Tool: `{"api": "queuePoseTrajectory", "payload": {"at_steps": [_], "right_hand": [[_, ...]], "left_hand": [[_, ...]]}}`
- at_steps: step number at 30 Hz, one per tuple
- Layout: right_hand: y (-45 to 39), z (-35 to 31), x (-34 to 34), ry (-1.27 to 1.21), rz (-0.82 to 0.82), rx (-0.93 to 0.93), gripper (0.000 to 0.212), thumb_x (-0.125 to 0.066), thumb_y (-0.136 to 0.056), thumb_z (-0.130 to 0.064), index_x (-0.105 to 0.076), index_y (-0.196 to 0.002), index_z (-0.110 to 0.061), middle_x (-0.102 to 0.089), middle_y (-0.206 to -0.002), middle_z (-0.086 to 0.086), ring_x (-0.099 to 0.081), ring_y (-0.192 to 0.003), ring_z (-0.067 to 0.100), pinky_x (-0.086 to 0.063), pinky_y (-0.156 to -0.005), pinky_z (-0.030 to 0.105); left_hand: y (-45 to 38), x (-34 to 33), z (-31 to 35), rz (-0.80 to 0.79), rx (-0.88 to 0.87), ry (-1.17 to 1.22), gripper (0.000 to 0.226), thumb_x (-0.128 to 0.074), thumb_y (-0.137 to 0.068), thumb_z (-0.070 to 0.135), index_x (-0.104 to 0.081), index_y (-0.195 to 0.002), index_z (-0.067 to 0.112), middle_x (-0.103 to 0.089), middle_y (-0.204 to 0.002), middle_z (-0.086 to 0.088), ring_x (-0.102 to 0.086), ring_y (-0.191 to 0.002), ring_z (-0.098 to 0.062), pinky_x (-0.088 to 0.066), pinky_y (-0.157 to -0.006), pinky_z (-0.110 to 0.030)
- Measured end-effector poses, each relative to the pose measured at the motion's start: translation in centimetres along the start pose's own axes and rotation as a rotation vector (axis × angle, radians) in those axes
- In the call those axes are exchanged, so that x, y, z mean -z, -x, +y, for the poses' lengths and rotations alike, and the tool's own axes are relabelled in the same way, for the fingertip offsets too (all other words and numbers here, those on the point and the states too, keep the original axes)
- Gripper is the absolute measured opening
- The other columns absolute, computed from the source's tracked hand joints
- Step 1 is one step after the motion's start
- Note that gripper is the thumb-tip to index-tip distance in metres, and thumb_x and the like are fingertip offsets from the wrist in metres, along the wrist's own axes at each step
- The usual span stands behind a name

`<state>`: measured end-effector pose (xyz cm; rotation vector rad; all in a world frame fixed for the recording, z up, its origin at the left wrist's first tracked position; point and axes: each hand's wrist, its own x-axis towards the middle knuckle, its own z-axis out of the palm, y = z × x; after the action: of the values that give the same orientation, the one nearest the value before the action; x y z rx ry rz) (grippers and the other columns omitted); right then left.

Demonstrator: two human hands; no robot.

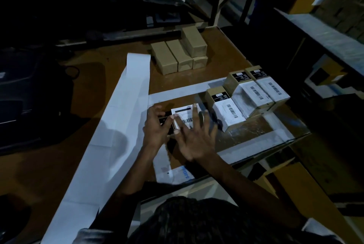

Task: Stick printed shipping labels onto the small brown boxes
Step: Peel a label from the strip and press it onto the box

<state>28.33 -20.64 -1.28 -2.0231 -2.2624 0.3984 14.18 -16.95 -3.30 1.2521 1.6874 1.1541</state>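
A small brown box lies under both hands near the table's middle, with a white shipping label [184, 115] on its top. My left hand [155, 125] grips the box's left end with curled fingers. My right hand [194, 137] lies over the label with fingers spread and straight, pressing it down. Three labelled boxes [254, 94] stand just to the right. Several plain brown boxes [177, 54] are stacked further back. A long white strip of label backing paper [118, 125] runs from the far middle toward the near left.
A dark bag and dark equipment [29, 94] fill the table's left side. The table's right edge [285, 141] drops off past the labelled boxes. Metal shelving [325, 35] with cartons stands to the right. A white printed bag [177, 174] lies near my forearms.
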Motion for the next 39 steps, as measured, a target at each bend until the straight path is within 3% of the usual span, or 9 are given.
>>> {"api": "queuePoseTrajectory", "payload": {"at_steps": [5,12,15,18,22,28,32,35,39], "right_hand": [[-0.5,5.3,0.5,0.013,0.082,-0.211,0.057,-0.005,-0.096,-0.071,0.007,-0.15,-0.059,0.028,-0.164,0.006,0.025,-0.149,0.038,0.01,-0.116,0.064],[-0.4,5.6,2.6,-0.034,0.194,-0.115,0.066,-0.006,-0.096,-0.067,-0.006,-0.158,-0.043,0.031,-0.163,0.004,0.01,-0.15,0.036,-0.002,-0.117,0.06],[-1.3,5.6,3.1,-0.118,0.274,-0.017,0.055,-0.025,-0.104,-0.054,-0.016,-0.157,-0.041,0.006,-0.167,0.006,-0.007,-0.145,0.037,-0.019,-0.112,0.06],[-3.7,5.7,2.3,-0.145,0.22,0.125,0.044,-0.051,-0.099,-0.033,-0.05,-0.142,-0.036,-0.03,-0.159,0.003,-0.024,-0.136,0.034,-0.037,-0.105,0.057],[-6.6,5.9,1.9,-0.174,0.192,0.223,0.028,-0.064,-0.095,-0.028,-0.07,-0.122,-0.03,-0.054,-0.136,0.003,-0.034,-0.128,0.031,-0.043,-0.099,0.05],[-9.0,6.3,3.6,-0.15,0.065,0.309,0.017,-0.065,-0.093,-0.04,-0.076,-0.105,-0.037,-0.066,-0.121,-0.009,-0.039,-0.124,0.024,-0.029,-0.093,0.042],[-9.4,7.2,4.3,-0.077,0.019,0.293,0.031,-0.058,-0.094,-0.056,-0.077,-0.106,-0.036,-0.071,-0.116,0.0,-0.045,-0.121,0.029,-0.036,-0.096,0.043],[-9.7,7.0,4.7,0.011,0.028,0.286,0.037,-0.059,-0.093,-0.057,-0.078,-0.105,-0.028,-0.07,-0.113,0.006,-0.048,-0.118,0.033,-0.043,-0.093,0.041],[-9.9,4.9,4.2,-0.07,0.022,0.348,0.016,-0.069,-0.091,-0.032,-0.078,-0.105,-0.029,-0.073,-0.109,0.004,-0.055,-0.11,0.027,-0.047,-0.091,0.037]], "left_hand": [[-0.1,0.0,0.0,0.005,0.002,-0.029,0.048,-0.076,-0.086,0.036,-0.045,-0.123,0.031,-0.063,-0.121,0.006,-0.06,-0.109,-0.012,-0.054,-0.098,-0.044],[0.0,-0.5,0.0,0.068,-0.136,-0.379,0.042,-0.067,-0.092,0.038,-0.048,-0.129,0.031,-0.06,-0.133,0.003,-0.058,-0.12,-0.021,-0.045,-0.107,-0.047],[0.0,-1.4,0.9,0.11,-0.306,-0.613,0.033,-0.062,-0.095,0.032,-0.055,-0.127,0.03,-0.055,-0.137,0.001,-0.049,-0.127,-0.025,-0.033,-0.112,-0.045],[-0.7,-2.2,0.9,0.096,-0.38,-0.647,0.023,-0.062,-0.096,0.037,-0.07,-0.116,0.029,-0.061,-0.13,0.0,-0.052,-0.122,-0.024,-0.038,-0.109,-0.046],[-1.6,-3.2,-2.3,0.031,-0.093,-0.439,0.074,-0.035,-0.086,0.08,-0.064,-0.123,0.022,-0.062,-0.125,-0.003,-0.055,-0.118,-0.023,-0.042,-0.11,-0.041],[-1.6,-2.9,-0.4,0.13,-0.238,-0.617,0.025,-0.062,-0.093,0.049,-0.074,-0.102,0.029,-0.065,-0.126,-0.001,-0.053,-0.117,-0.024,-0.041,-0.106,-0.041],[-1.8,-2.6,-0.6,0.142,-0.178,-0.626,0.031,-0.061,-0.091,0.057,-0.072,-0.102,0.03,-0.061,-0.131,0.002,-0.044,-0.117,-0.009,-0.025,-0.109,-0.023],[-1.9,-2.0,0.3,0.164,-0.163,-0.715,0.037,-0.064,-0.083,0.064,-0.076,-0.088,0.03,-0.06,-0.133,0.003,-0.045,-0.124,-0.022,-0.03,-0.105,-0.044],[-2.3,-1.7,1.2,0.113,-0.2,-0.671,0.034,-0.07,-0.083,0.056,-0.079,-0.084,0.023,-0.057,-0.137,0.001,-0.043,-0.127,-0.023,-0.03,-0.103,-0.041]]}}
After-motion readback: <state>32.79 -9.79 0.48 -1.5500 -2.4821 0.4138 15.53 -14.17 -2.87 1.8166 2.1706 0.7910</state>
